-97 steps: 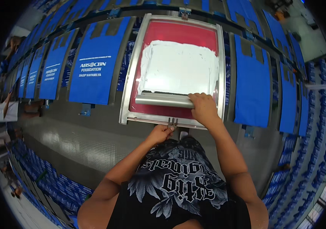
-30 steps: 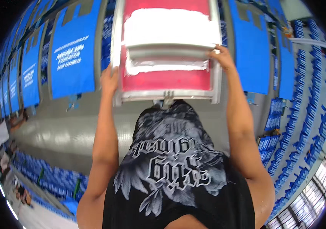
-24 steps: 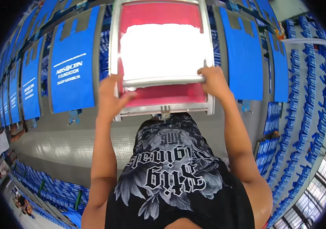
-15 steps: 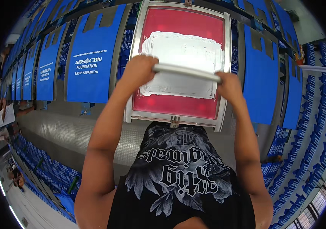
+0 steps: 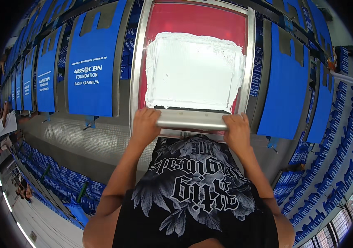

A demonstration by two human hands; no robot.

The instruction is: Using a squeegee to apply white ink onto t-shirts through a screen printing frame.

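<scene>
Both of my hands are closed on a long metal squeegee (image 5: 193, 119). My left hand (image 5: 145, 124) grips its left end, and my right hand (image 5: 237, 129) its right end. The squeegee lies across the near part of a screen-printing frame (image 5: 137, 78), whose mesh (image 5: 197, 16) is red. Beyond the squeegee a thick, rough-edged rectangle of white ink (image 5: 195, 72) covers the middle of the mesh. A dark blade edge shows along the squeegee's far side. Whatever lies under the frame is hidden.
Flat blue bag pieces (image 5: 91, 62) lie on boards to the left, several with white print. A plain blue piece (image 5: 284, 82) lies to the right. Racks of printed blue pieces (image 5: 58, 173) stand lower left. Another person (image 5: 5, 124) is at the far left.
My hands have drawn the squeegee toward me, from the middle of the white ink to its near edge. The white patch now shows whole beyond it.
</scene>
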